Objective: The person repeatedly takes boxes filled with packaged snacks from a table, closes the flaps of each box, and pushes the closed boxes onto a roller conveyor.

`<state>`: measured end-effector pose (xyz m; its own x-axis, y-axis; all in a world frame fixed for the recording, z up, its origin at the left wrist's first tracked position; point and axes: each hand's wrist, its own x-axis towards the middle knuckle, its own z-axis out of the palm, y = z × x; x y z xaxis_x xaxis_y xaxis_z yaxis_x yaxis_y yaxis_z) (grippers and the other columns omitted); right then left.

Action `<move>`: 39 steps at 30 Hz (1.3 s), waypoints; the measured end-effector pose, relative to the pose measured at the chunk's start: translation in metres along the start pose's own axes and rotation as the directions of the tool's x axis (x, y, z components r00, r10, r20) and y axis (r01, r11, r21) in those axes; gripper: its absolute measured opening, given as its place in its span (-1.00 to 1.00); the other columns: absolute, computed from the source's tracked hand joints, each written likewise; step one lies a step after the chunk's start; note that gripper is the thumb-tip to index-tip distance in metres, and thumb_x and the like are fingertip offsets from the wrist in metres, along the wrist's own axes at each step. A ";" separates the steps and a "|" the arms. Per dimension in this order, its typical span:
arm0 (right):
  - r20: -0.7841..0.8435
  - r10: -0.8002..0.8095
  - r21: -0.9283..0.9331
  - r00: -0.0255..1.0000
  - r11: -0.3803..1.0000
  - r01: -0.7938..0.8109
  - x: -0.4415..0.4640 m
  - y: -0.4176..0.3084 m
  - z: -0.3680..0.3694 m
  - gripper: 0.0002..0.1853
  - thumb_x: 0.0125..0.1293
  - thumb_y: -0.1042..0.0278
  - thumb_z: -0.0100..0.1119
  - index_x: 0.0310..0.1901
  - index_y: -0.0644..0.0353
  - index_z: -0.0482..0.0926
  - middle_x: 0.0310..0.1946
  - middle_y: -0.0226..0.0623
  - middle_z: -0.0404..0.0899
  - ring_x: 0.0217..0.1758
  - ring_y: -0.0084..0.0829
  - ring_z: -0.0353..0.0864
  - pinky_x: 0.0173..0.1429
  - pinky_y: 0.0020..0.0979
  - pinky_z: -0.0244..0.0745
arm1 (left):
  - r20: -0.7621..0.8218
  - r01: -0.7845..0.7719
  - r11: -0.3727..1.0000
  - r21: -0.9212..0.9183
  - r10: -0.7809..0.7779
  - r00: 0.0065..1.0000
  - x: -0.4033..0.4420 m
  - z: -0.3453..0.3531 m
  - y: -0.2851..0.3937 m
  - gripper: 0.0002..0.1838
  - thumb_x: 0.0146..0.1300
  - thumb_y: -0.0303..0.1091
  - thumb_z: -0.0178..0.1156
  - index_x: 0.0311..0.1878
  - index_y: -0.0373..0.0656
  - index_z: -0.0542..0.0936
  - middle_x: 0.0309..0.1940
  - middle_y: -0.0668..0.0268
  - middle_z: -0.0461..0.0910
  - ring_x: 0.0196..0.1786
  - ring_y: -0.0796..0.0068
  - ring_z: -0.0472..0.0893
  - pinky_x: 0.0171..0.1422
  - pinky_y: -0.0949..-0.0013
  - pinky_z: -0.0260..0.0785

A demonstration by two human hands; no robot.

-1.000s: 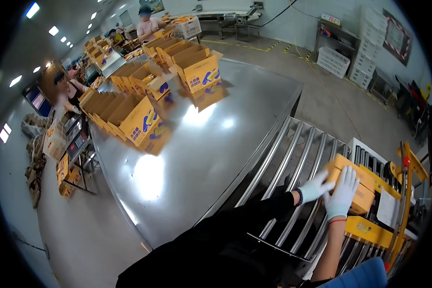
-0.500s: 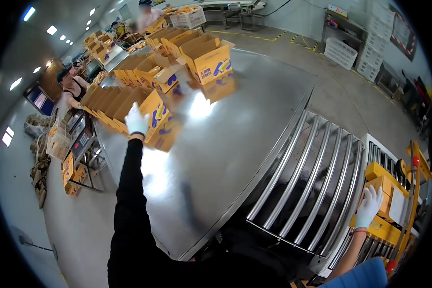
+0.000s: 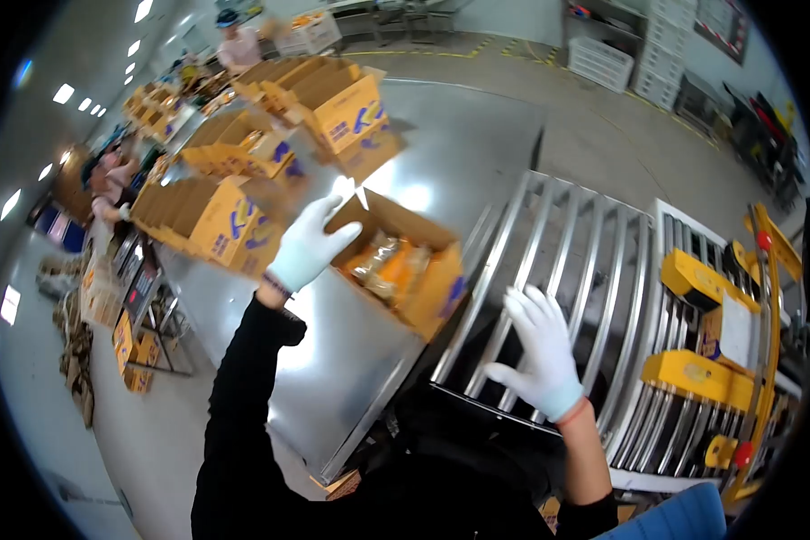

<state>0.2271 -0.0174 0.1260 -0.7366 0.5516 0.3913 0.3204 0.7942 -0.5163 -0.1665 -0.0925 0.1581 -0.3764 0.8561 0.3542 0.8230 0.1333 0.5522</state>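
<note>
An open-topped orange carton (image 3: 443, 297) stands on the metal table near the rollers. Wrapped orange packets (image 3: 394, 270) lie inside it. My left hand (image 3: 308, 247), in a white glove, is at the carton's left edge with fingers and thumb apart; whether it touches the cardboard I cannot tell. Over the roller conveyor (image 3: 562, 261) is my right hand (image 3: 542, 351), also gloved, with its fingers spread and nothing in it.
More open cartons (image 3: 229, 220) stand in rows on the metal table (image 3: 459, 126). To the right, a yellow-guided machine (image 3: 697, 373) holds another box (image 3: 727, 333). A person (image 3: 112, 184) stands at the left side and another person (image 3: 237, 45) farther back.
The packet-filled carton now stands close to me on the table, beside my left hand. My right hand has moved left from the machine to above the rollers. The box there sits deeper in the machine.
</note>
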 end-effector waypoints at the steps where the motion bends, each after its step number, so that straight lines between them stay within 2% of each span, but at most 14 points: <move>1: 0.035 -0.030 -0.098 0.999 0.995 0.033 0.001 0.002 0.003 -0.18 0.17 0.07 0.48 0.44 0.19 0.43 0.45 -0.13 0.43 0.59 -0.01 0.27 0.67 0.03 0.10 | 0.145 -0.009 0.999 -0.033 0.014 0.989 -0.007 0.000 0.020 -0.31 0.37 -0.12 0.37 0.43 -0.34 0.46 0.30 0.00 0.60 0.33 0.16 0.62 0.41 0.18 0.46; 4: 0.024 -0.015 -0.240 1.000 0.971 0.020 -0.009 0.049 0.025 -0.25 0.15 0.22 0.49 0.40 0.13 0.48 0.41 -0.15 0.45 0.57 -0.06 0.30 0.65 0.00 0.17 | 0.642 -0.275 0.939 -0.206 0.342 0.686 -0.008 0.027 0.040 -0.16 0.34 0.07 0.40 0.52 -0.23 0.40 0.38 0.02 0.56 0.44 0.11 0.54 0.53 0.14 0.36; 7: -0.006 -0.097 -0.101 0.995 0.990 0.096 -0.005 0.060 -0.008 -0.42 0.12 0.29 0.52 0.20 0.17 0.61 0.26 -0.16 0.58 0.42 -0.10 0.47 0.56 -0.07 0.31 | 0.797 -0.148 0.962 -0.229 0.272 0.539 -0.008 0.062 0.092 -0.23 0.30 0.08 0.45 0.45 -0.16 0.51 0.32 0.04 0.61 0.41 0.13 0.57 0.49 0.16 0.39; 10: -0.083 -0.027 0.074 0.996 0.997 0.033 0.006 0.075 -0.021 -0.54 0.17 0.13 0.51 0.08 0.15 0.71 0.04 -0.22 0.74 0.17 -0.13 0.67 0.43 -0.04 0.41 | 0.773 0.050 0.955 -0.294 0.207 0.600 0.006 0.098 0.083 -0.36 0.20 0.03 0.53 0.25 -0.14 0.64 0.16 0.13 0.69 0.28 0.17 0.63 0.40 0.20 0.46; 12: 0.080 0.125 -0.043 0.989 0.992 -0.122 0.029 0.068 -0.032 -0.50 0.16 0.08 0.52 0.08 0.15 0.71 0.03 -0.23 0.74 0.16 -0.14 0.66 0.41 -0.07 0.42 | 0.388 -0.315 0.872 -0.376 0.456 0.801 0.002 0.117 0.074 -0.46 0.13 -0.03 0.57 0.06 -0.16 0.67 0.02 0.25 0.70 0.11 0.24 0.67 0.28 0.25 0.51; 14: 0.197 0.222 -0.142 0.955 0.970 -0.196 0.052 0.062 -0.028 -0.24 0.05 -0.01 0.60 0.28 0.15 0.59 0.19 -0.15 0.64 0.35 -0.09 0.53 0.54 -0.02 0.30 | 0.323 -0.328 0.877 -0.351 0.442 0.837 -0.007 0.124 0.076 -0.44 0.06 -0.05 0.60 0.01 -0.20 0.64 0.01 0.22 0.66 0.12 0.15 0.64 0.29 0.21 0.48; 16: -0.062 -0.075 -0.468 0.995 0.883 0.037 0.069 0.065 -0.016 0.06 -0.05 -0.15 0.62 0.45 0.19 0.40 0.37 -0.11 0.46 0.54 -0.05 0.31 0.68 0.02 0.08 | 0.016 -0.548 0.833 0.073 0.549 0.836 -0.017 0.129 0.076 -0.31 0.02 -0.06 0.63 0.12 -0.26 0.58 0.17 0.10 0.58 0.25 0.00 0.55 0.37 0.16 0.42; 20: 0.066 0.106 -0.328 0.992 0.941 -0.079 0.089 0.059 -0.008 0.19 -0.15 -0.07 0.68 0.52 0.23 0.28 0.39 -0.08 0.40 0.55 -0.06 0.29 0.75 0.08 -0.13 | -0.221 0.008 0.996 -0.088 -0.027 0.975 -0.039 0.150 0.058 -0.12 0.12 -0.10 0.60 0.40 -0.32 0.42 0.30 -0.03 0.44 0.39 -0.01 0.44 0.52 0.06 0.33; 24: 0.118 0.085 -0.260 0.989 0.964 -0.052 0.005 0.038 0.018 0.05 -0.07 0.11 0.65 0.47 0.23 0.34 0.40 -0.12 0.41 0.55 -0.15 0.31 0.74 0.04 -0.02 | 0.317 0.390 0.548 -0.740 -0.227 0.921 -0.031 0.158 0.036 -0.36 0.37 -0.27 0.41 0.39 -0.37 0.43 0.22 0.14 0.59 0.25 0.38 0.59 0.36 0.31 0.47; 29: 0.084 0.415 -0.526 0.906 0.791 -0.314 -0.021 0.072 -0.036 0.10 -0.07 0.19 0.67 0.53 0.18 0.26 0.48 -0.12 0.34 0.59 -0.11 0.25 0.73 0.00 -0.01 | 0.441 0.434 0.499 -0.750 -0.112 0.890 0.011 0.212 0.143 -0.63 0.44 -0.40 0.30 0.22 -0.38 0.57 0.00 0.21 0.72 0.04 0.44 0.71 0.18 0.39 0.59; 33: -0.128 0.474 -0.640 0.871 0.632 -0.438 -0.031 0.139 -0.071 0.23 -0.10 0.08 0.67 0.59 0.27 0.15 0.60 -0.05 0.19 0.68 0.07 0.08 0.76 0.09 -0.16 | 0.451 0.241 0.593 -0.768 0.235 0.861 -0.015 0.317 0.229 -0.39 0.42 -0.24 0.35 0.41 -0.37 0.43 0.22 0.06 0.60 0.24 0.34 0.63 0.38 0.26 0.48; 34: -0.165 0.496 -0.679 0.852 0.569 -0.463 -0.033 0.153 -0.077 0.22 -0.06 0.01 0.65 0.59 0.29 0.15 0.60 -0.03 0.20 0.68 0.08 0.06 0.76 0.10 -0.19 | 0.452 0.169 0.610 -0.774 0.346 0.822 -0.013 0.327 0.237 -0.30 0.41 -0.19 0.37 0.47 -0.36 0.38 0.30 0.01 0.56 0.31 0.30 0.60 0.44 0.22 0.45; 36: -0.236 0.453 -0.650 0.860 0.584 -0.486 -0.049 0.177 -0.090 0.22 -0.05 -0.01 0.63 0.58 0.30 0.15 0.59 0.00 0.21 0.68 0.11 0.06 0.76 0.11 -0.19 | 0.789 0.375 0.702 -0.605 0.463 0.404 0.028 0.252 0.237 -0.17 0.31 0.06 0.37 0.44 -0.34 0.38 0.30 -0.17 0.50 0.41 0.02 0.51 0.43 0.07 0.41; 39: -0.265 0.415 -0.637 0.870 0.603 -0.481 -0.078 0.192 -0.105 0.16 -0.02 -0.06 0.57 0.55 0.34 0.20 0.56 0.05 0.24 0.67 0.14 0.09 0.74 0.12 -0.14 | 0.465 -0.102 0.857 -0.506 0.370 0.804 0.090 0.249 0.141 -0.36 0.33 0.00 0.35 0.30 -0.23 0.47 0.17 -0.05 0.57 0.27 0.04 0.58 0.32 0.03 0.44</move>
<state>0.4084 0.1184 0.0763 -0.3505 0.8771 0.3284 0.9267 0.3756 -0.0142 0.0218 0.1280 0.0800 0.1995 0.9701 0.1383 0.5283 -0.2254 0.8186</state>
